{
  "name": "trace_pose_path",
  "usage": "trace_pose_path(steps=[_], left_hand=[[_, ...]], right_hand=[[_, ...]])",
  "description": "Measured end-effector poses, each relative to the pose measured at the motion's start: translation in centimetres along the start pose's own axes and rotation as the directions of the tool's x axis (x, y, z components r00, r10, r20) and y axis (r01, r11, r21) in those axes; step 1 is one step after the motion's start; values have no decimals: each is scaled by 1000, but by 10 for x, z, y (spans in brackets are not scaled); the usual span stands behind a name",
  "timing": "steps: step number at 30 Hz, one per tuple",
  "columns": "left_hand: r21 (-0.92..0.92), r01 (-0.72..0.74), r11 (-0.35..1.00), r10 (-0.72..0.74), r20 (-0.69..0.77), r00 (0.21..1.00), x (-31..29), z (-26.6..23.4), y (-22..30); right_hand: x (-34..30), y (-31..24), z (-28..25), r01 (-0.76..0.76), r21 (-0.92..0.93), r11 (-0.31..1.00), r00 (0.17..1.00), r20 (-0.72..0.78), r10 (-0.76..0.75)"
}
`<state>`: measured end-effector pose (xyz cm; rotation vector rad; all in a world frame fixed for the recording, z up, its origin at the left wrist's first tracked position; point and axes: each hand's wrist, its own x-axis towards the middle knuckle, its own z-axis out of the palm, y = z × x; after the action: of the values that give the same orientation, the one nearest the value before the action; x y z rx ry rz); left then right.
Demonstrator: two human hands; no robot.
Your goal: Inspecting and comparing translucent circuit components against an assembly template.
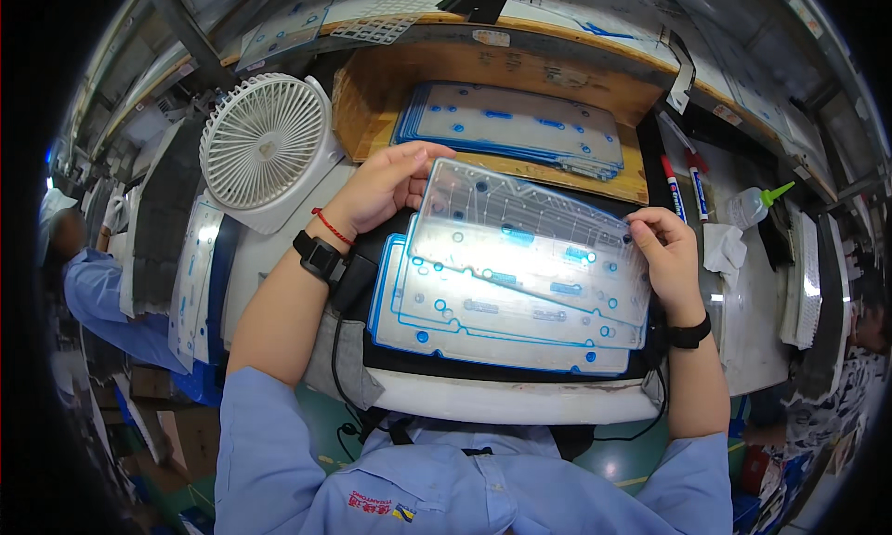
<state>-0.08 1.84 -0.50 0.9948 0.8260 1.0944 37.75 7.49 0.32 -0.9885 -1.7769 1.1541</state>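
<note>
A fanned stack of clear rectangular plastic sheets with blue edges [483, 342] lay nearest the torso. A clear rectangular plastic panel [534, 238] was positioned over this stack, covering its upper part. The left hand [386, 189] pinched the panel at its upper-left corner; the right hand [671, 256] pinched its right edge, thumb uppermost. Beyond, a clear bottle with a green nozzle [746, 210] was located at right, and a round white plastic fan [265, 154] stood at left. Farther back, an open wooden box [446, 57] contained a second stack of blue-edged sheets [520, 117].
</note>
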Motion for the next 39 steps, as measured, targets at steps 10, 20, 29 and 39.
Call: trace_pose_path(steps=[10,20,29,39], left_hand=[[268,16,963,3,-69,998,0,0,-3],[53,-61,997,71,-213,974,5,-2,-4],[16,-84,996,85,-255,963,6,-5,-4],[59,-106,993,117,-221,968,6,-9,-6]], right_hand=[[5,5,3,-55,251,966,982,-163,98],[6,9,-4,-100,261,960,983,-125,137],[7,9,-4,-96,250,963,986,-106,126],[6,9,-4,-69,272,960,987,-118,105]])
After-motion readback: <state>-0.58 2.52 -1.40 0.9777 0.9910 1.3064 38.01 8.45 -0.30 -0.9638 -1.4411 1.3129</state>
